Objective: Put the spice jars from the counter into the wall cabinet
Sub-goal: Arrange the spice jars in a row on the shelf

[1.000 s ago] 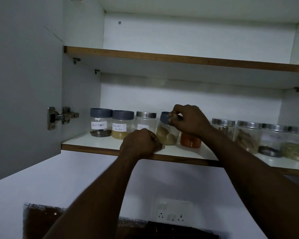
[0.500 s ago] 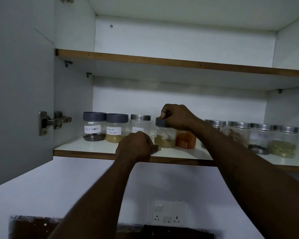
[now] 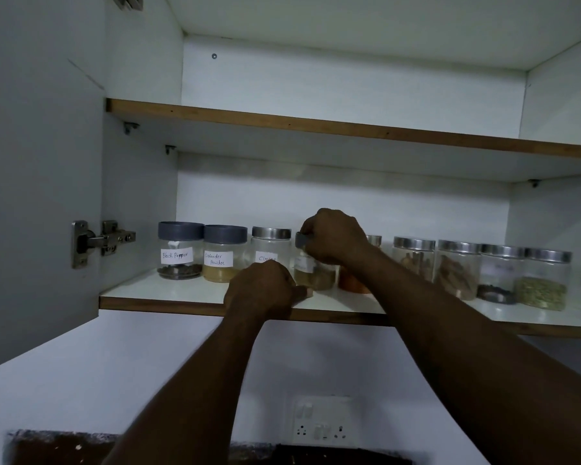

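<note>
The right hand (image 3: 336,241) grips the grey lid of a tan-spice jar (image 3: 314,275) standing on the cabinet's lower shelf (image 3: 168,293), while the left hand (image 3: 260,292), fisted, rests on the shelf edge

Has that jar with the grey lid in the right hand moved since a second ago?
Yes. The grey-lidded jar was tilted near the shelf edge; now it stands upright, pushed back beside the Cloves jar, with the right hand gripping its lid.
</note>
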`<action>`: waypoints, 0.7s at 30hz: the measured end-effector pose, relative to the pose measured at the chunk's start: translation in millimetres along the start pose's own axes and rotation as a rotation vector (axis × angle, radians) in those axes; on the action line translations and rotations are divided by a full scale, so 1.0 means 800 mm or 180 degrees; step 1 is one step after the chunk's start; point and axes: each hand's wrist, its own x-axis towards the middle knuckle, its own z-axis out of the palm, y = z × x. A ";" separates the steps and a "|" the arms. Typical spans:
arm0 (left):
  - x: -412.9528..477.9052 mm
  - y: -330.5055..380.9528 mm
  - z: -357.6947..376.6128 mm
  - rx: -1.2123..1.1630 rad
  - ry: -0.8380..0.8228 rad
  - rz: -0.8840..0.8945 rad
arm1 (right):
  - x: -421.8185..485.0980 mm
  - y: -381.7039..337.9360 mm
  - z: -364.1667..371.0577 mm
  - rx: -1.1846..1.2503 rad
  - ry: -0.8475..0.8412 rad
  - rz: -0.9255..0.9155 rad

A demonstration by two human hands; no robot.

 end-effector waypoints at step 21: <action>0.001 0.004 -0.002 0.0004 -0.0052 -0.0120 | 0.011 0.017 -0.033 0.0258 -0.0181 -0.0022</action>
